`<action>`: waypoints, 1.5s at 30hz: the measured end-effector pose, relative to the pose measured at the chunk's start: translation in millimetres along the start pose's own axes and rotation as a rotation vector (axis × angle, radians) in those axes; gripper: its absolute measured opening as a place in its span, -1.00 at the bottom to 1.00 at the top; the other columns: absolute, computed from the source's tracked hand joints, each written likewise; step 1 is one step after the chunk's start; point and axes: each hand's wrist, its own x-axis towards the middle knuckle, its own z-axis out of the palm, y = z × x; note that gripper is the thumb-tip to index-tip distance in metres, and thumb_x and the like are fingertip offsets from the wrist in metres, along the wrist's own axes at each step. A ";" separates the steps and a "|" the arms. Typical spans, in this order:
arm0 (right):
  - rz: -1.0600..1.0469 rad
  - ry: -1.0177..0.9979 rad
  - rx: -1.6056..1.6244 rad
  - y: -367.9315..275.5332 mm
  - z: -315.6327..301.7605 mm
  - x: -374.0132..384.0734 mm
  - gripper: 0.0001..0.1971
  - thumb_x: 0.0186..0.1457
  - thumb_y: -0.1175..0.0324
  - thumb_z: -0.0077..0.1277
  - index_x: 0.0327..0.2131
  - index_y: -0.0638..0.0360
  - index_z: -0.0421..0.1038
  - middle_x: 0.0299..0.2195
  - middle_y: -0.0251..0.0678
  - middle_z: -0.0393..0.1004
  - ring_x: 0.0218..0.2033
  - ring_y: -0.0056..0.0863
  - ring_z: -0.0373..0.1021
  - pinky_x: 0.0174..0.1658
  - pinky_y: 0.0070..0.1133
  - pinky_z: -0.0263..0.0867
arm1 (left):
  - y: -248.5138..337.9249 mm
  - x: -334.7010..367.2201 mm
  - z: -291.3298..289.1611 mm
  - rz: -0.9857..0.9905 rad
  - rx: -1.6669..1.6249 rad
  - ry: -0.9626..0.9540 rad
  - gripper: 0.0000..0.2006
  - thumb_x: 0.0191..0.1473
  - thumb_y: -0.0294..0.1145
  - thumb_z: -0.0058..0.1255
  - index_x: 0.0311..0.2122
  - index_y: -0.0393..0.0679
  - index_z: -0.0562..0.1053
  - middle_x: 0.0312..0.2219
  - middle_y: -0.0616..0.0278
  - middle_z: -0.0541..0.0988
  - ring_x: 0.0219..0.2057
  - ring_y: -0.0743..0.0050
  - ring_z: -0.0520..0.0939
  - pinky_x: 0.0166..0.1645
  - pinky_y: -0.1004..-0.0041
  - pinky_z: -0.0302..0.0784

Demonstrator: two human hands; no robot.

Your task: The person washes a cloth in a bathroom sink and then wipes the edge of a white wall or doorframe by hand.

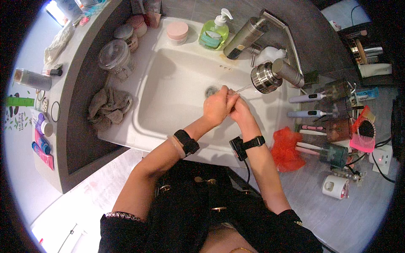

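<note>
My left hand (216,109) and my right hand (241,110) meet over the white sink (173,84), closed against each other with fingers bent and overlapping. Some fingertips are hidden where they cross, and no object shows between them. Beside them a thin stream of water runs from the round metal head of the faucet (266,77) and reaches the fingers. Just behind my left hand lies the drain (211,91). Each wrist wears a black strap (187,143), and a small black device (238,148) with a cable sits at the right one.
A green soap pump bottle (213,36) and a pink-lidded jar (177,33) stand behind the basin. Left are a clear jar (117,59) and a grey cloth (109,107). Right are a red mesh puff (287,149), wall-held toothbrushes (306,114) and a pink hairbrush (363,135).
</note>
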 end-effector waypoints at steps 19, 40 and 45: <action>0.048 -0.033 0.146 -5.0 29.4 -17.1 -0.81 0.09 0.16 -0.22 -0.42 0.01 0.28 -0.52 -0.47 0.34 -0.53 -0.65 0.28 -0.51 -0.66 0.25 | -12.8 25.2 18.9 0.161 0.357 0.105 -0.75 0.06 -0.24 -0.30 -0.46 -0.15 0.38 -0.70 0.05 0.46 -0.64 0.07 0.52 -0.54 0.23 0.43; -0.154 -0.391 0.107 14.4 -35.5 22.4 -0.80 0.06 0.20 -0.22 -0.34 0.08 0.28 -0.45 -0.41 0.33 -0.42 -0.52 0.30 -0.33 -0.56 0.29 | 29.3 -2.6 2.4 0.031 0.073 0.029 -0.69 0.05 -0.13 -0.24 -0.38 -0.21 0.34 -0.60 -0.03 0.49 -0.54 -0.01 0.52 -0.46 0.22 0.41; -0.011 -0.167 0.150 8.7 -1.0 4.3 -0.74 0.12 0.07 -0.32 -0.44 0.01 0.23 -0.41 -0.36 0.33 -0.35 -0.48 0.29 -0.25 -0.46 0.27 | 19.4 9.1 4.7 0.100 0.369 0.107 -0.69 0.08 -0.13 -0.29 -0.49 -0.13 0.37 -0.76 0.08 0.44 -0.70 0.05 0.48 -0.61 0.25 0.39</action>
